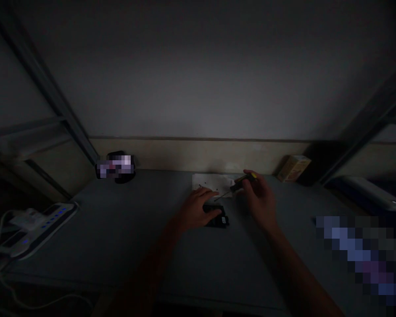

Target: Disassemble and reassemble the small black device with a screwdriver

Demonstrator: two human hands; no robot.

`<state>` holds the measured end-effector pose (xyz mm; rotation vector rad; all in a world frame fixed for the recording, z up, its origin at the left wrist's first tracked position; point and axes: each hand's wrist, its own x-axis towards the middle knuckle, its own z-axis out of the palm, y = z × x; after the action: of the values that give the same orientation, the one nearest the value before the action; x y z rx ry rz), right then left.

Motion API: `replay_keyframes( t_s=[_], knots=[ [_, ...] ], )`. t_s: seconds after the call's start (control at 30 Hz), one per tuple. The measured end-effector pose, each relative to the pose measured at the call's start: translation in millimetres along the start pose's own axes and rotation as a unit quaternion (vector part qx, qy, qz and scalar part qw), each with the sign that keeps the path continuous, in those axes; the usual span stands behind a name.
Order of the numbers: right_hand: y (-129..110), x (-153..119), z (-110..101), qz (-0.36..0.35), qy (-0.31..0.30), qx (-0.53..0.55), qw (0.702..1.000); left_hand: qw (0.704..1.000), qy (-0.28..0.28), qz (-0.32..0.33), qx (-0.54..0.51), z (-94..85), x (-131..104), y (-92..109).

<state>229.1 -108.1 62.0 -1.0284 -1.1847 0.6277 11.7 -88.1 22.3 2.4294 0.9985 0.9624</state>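
A dark rectangular device [221,219], its exact kind too dim to make out, lies on the desk in front of me. My left hand [194,209] rests over its left part, with the thumb across its top and the fingers along its far side, gripping it in place. In my right hand [260,198] is a screwdriver [239,182] with a black and yellow handle. Its thin shaft points down and left, the tip just beyond the device and apart from it. Behind both hands, a white sheet of paper [201,179] carries several tiny dark bits, possibly screws.
The grey desk [119,246] meets a wall at the back. A phone with a blurred screen [115,166] stands at back left. A power strip [49,224] with cables lies at left. A small box [293,168] stands at back right, and a blurred item [356,253] lies at right.
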Motion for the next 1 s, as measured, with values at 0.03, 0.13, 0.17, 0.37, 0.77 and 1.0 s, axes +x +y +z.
replay_keyframes(
  t_s=[0.03, 0.13, 0.17, 0.37, 0.77, 1.0],
  knots=[
    [-0.6, 0.2, -0.2, -0.004, 0.007, 0.000, 1.000, 1.000, -0.012, -0.003, -0.001, -0.9, -0.9, 0.8],
    [-2.3, 1.3, -1.1, -0.006, 0.024, -0.001, 1.000, 0.999, -0.050, -0.002, -0.011, -2.3, -2.7, 1.1],
    [-2.7, 1.7, -1.4, -0.004, 0.028, -0.002, 1.000, 0.998, -0.059, -0.001, -0.016, -2.3, -3.0, 0.7],
    [-5.6, 1.5, -1.4, 0.000, 0.029, -0.012, 1.000, 0.995, -0.081, 0.026, -0.054, -2.1, -3.4, -0.8],
    [0.3, -2.3, -1.3, -0.023, -0.037, -0.052, 0.998, 0.994, -0.095, 0.052, -0.025, -3.3, -3.2, 5.7],
    [13.1, -5.7, -2.6, -0.010, -0.073, -0.062, 0.995, 0.994, -0.087, 0.066, -0.022, -2.6, -3.7, 8.1]
  ],
)
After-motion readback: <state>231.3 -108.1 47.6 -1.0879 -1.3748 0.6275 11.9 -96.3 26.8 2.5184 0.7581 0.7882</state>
